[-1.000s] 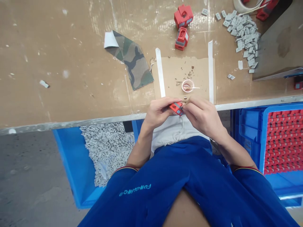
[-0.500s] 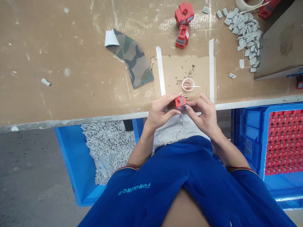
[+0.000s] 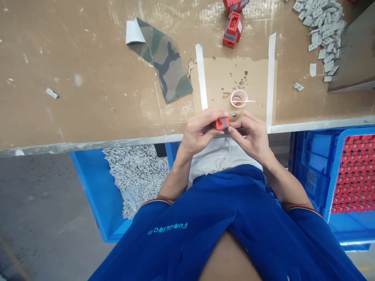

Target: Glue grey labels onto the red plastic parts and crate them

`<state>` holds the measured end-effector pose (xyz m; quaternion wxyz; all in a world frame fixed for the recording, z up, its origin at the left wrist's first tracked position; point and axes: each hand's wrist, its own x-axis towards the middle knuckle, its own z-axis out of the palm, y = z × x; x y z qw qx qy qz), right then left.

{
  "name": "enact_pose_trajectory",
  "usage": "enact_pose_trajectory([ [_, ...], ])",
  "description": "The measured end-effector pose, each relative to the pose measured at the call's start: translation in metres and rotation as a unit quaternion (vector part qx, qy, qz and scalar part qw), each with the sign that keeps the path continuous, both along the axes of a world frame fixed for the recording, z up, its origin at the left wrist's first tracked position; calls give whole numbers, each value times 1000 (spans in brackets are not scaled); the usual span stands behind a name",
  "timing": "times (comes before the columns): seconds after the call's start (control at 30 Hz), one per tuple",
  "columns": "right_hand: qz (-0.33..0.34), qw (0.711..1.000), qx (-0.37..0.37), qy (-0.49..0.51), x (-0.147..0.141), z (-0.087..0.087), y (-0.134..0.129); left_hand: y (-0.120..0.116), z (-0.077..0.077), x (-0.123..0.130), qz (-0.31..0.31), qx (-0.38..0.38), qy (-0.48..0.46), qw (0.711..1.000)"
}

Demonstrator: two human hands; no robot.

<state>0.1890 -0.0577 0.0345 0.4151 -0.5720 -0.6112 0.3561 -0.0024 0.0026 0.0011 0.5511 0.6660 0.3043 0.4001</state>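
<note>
Between thumb and fingers, my left hand (image 3: pixel 200 130) grips a small red plastic part with a grey band (image 3: pixel 223 123) at the table's front edge. The thumb and fingertips of my right hand (image 3: pixel 250 132) are pinched against the part's right side; whether a smaller piece sits between them is hidden. Just beyond the hands stands a small clear cup (image 3: pixel 238 98) with reddish-brown liquid in it and a thin stick across its rim. The cup rests on a cardboard sheet (image 3: pixel 213 78) spotted with dark drops. Two similar red-and-grey parts (image 3: pixel 233 30) lie farther back.
White tape strips (image 3: pixel 271 78) edge the cardboard. A camouflage-patterned piece (image 3: pixel 170 66) lies to its left. Loose grey tiles (image 3: pixel 326 29) are heaped at the back right. Below the table, one blue bin (image 3: pixel 88 195) holds grey pieces and another blue crate (image 3: pixel 334 171) holds rows of red parts.
The view has shifted, so the tabletop things sit slightly higher in the picture. The red part has turned a little in my fingers; both hands keep nearly the same hold.
</note>
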Motion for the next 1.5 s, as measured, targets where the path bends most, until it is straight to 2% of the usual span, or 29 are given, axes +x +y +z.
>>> enact_pose_trajectory([
  [0.13,-11,1000,14,0,-1,-1,-2,-3,-1,1,21,16,10,1000],
  [0.23,-6,1000,13,-26,2,3,-5,-5,-6,2,7,13,-3,1000],
  [0.4,37,997,-3,-74,8,11,-6,-4,-11,1,-17,-21,-28,999],
  [0.53,84,992,-21,-89,13,17,-3,-4,-7,-2,-24,-34,-6,999],
  [0.63,91,991,-29,-91,15,17,-2,-4,-3,-2,-30,-46,11,998],
  [0.93,65,993,1,-101,3,3,-5,-3,-4,-3,-31,-55,6,998],
  [1.13,61,996,-22,-62,4,16,-9,-5,-6,-2,-39,-64,-15,997],
  [1.27,29,999,2,-34,-1,22,-10,-7,-6,-2,-25,-60,-34,997],
  [1.5,14,998,12,-68,-8,24,-5,-5,-6,-2,-47,-69,-43,996],
])
